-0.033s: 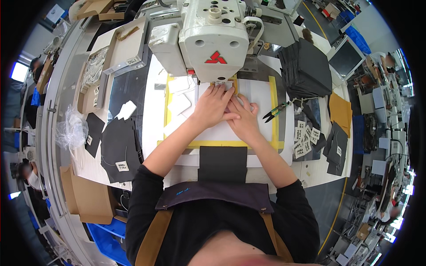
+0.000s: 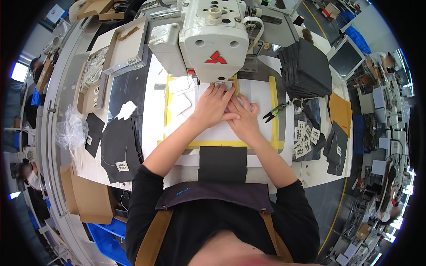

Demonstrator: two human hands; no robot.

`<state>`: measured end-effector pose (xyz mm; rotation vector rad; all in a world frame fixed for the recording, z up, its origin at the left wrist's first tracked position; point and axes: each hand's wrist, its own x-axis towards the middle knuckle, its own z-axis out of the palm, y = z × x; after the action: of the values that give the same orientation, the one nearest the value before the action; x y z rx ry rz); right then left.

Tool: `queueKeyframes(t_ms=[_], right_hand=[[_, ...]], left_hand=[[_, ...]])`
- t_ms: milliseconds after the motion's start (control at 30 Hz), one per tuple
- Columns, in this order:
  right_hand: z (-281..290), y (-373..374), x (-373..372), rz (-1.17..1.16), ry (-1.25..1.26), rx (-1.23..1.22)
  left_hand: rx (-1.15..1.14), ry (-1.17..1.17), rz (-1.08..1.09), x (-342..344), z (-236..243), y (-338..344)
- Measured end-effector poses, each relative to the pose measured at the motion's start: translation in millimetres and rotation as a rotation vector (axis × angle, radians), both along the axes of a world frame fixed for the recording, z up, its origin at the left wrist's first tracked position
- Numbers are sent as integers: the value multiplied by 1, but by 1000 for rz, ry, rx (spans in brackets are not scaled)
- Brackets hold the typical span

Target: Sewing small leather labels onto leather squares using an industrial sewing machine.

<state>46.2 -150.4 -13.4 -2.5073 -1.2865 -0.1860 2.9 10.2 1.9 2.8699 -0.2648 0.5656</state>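
Observation:
My left hand (image 2: 212, 106) lies with fingers extended just below the head of a white sewing machine (image 2: 213, 40), fingertips at a small piece in an orange-edged holder (image 2: 235, 85). My right hand (image 2: 244, 119) rests just to its right and partly beneath it, fingers spread and flat. What lies under the fingers is mostly hidden. Both are on a white board (image 2: 262, 115) bordered with yellow tape (image 2: 273, 111). Small white cards (image 2: 179, 104) lie left of my hands; small thread snips (image 2: 275, 111) lie to the right. A dark rectangular piece (image 2: 222, 164) lies at the near edge.
Dark cut pieces (image 2: 119, 150) and clear plastic (image 2: 71, 126) are at left, below open boxes (image 2: 124, 42). Right are a dark stack (image 2: 306, 66), printed labels (image 2: 301, 142), yellow sheets (image 2: 341, 111) and a screen (image 2: 346, 57). Co-workers (image 2: 33, 175) sit at both sides.

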Motion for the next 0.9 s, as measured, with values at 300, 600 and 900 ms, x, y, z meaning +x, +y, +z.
queueKeyframes(t_ms=[300, 600, 900], right_hand=[[1, 0, 0, 2, -27, 19], [2, -1, -1, -1, -8, 1], [2, 1, -1, -8, 11, -8]], left_hand=[[29, -26, 5, 2, -1, 0], [56, 2, 3, 2, 1, -1], [47, -12, -4, 0, 2, 0]])
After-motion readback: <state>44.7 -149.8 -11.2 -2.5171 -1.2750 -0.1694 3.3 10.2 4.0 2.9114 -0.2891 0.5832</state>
